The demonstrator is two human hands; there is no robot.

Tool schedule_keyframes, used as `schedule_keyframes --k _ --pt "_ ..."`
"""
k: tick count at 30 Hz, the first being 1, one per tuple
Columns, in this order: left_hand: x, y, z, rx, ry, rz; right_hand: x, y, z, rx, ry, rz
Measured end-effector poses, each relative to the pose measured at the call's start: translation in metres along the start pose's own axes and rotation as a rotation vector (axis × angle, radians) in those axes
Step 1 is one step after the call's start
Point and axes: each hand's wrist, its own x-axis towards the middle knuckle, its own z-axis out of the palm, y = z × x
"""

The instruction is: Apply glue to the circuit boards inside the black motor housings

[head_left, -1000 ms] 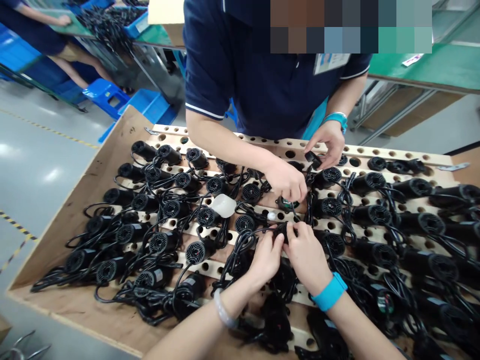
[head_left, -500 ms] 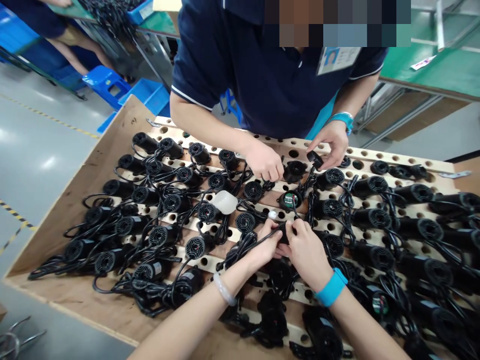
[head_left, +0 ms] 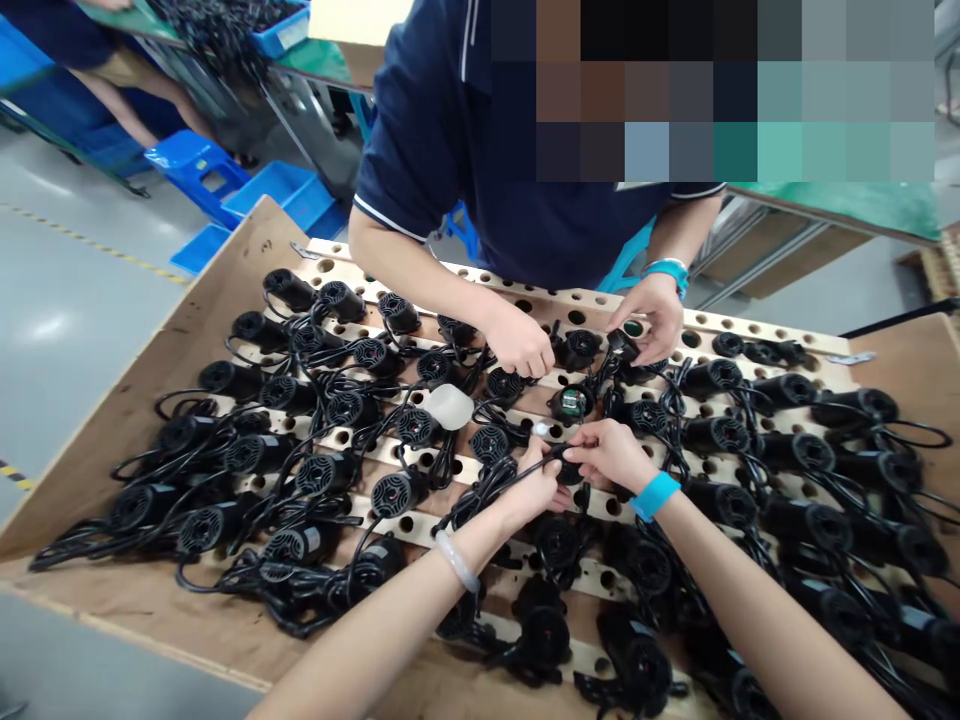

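Head view looks down on a wooden bench (head_left: 150, 600) whose perforated rails (head_left: 757, 328) carry rows of black motor units (head_left: 390, 492) with tangled cords. A co-worker's hands (head_left: 521, 345) work opposite. Left hand (head_left: 534, 482) and right hand (head_left: 613, 452) both pinch one small black plug (head_left: 568, 466) mid-bench, apparently freeing its cord; the next move calls for a firm grip.

A glossy grey floor (head_left: 67, 300), marked with a dashed yellow line (head_left: 97, 245), is seen at nine o'clock. Blue bins (head_left: 281, 190) and a blue stool (head_left: 187, 160) are set at eleven o'clock. Green-topped benches (head_left: 840, 200) are found at two o'clock, possibly on metal frames.
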Motion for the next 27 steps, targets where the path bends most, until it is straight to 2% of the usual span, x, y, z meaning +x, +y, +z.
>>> schedule_keyframes --k 6,12,15,18,22,27 --pt "0.000 -0.004 0.000 0.005 -0.019 0.024 -0.012 0.007 0.003 -0.019 0.075 -0.053" --pt "0.000 -0.007 0.001 0.008 -0.010 0.029 -0.032 0.008 0.002 -0.153 0.005 -0.074" --pt "-0.004 -0.005 0.002 0.013 0.004 0.031 -0.052 0.001 0.017 -0.323 0.126 -0.084" --pt "-0.009 -0.003 0.003 0.018 0.040 0.051 -0.075 -0.004 0.044 -0.516 0.254 -0.109" --pt "-0.013 -0.003 0.007 0.021 0.102 0.094 -0.086 -0.002 0.070 -0.673 0.269 -0.156" --pt "-0.012 -0.005 0.007 0.034 0.164 0.119 -0.070 0.001 0.070 -0.754 0.252 -0.230"
